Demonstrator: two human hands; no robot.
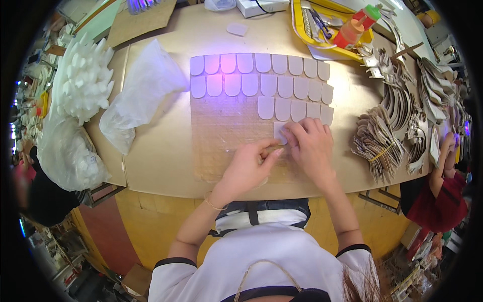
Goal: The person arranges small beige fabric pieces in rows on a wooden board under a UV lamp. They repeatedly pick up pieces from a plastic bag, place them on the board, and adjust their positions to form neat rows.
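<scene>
In front of me lies a brown board (221, 146) with a shiny, film-like surface. Rows of flat pale U-shaped pieces (269, 85) cover its upper part, two full rows and a shorter third one on the right. Just below that third row is one more pale U-shaped piece (278, 130), partly covered by my fingers. My right hand (313, 143) has its fingertips closed on this piece. My left hand (250, 162) is pinched at the piece's lower end; whatever lies between its fingertips is too small to name.
A clear plastic bag (146, 90) and a heap of white foam-like pieces (83, 75) are on the left. At the right stand bundles of curved beige pieces (378, 143). A yellow tray (301, 30) holds tools and squeeze bottles (348, 34). Other people sit at both sides.
</scene>
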